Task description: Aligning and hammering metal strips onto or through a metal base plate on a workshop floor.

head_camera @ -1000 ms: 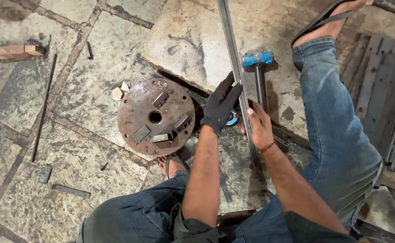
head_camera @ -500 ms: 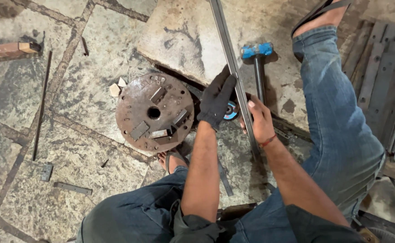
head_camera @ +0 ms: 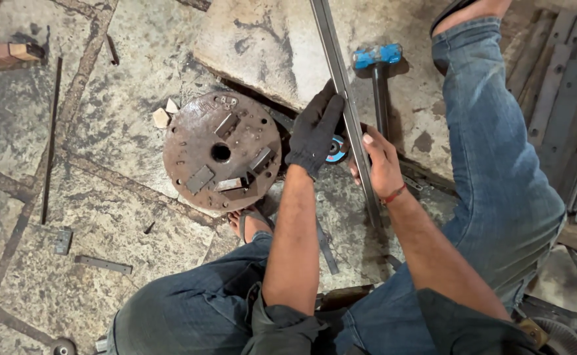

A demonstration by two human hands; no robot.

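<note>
My left hand, in a black glove, grips a long grey metal bar that runs from the top of the view down toward my lap. My right hand is bare, wears a red thread at the wrist, and holds the same bar from the right side, lower down. Between the two hands, under the bar, a small blue grinding disc shows. A round rusty steel plate with a centre hole and welded blocks lies on the stone floor just left of my gloved hand.
A blue-headed hammer lies on a raised stone slab beyond my hands. Flat steel strips lie stacked at the right. A thin rod and small metal offcuts lie at the left. My sandalled foot rests below the plate.
The view has shifted slightly. Both hands stay on the bar, with the gloved left hand a little higher along it.
</note>
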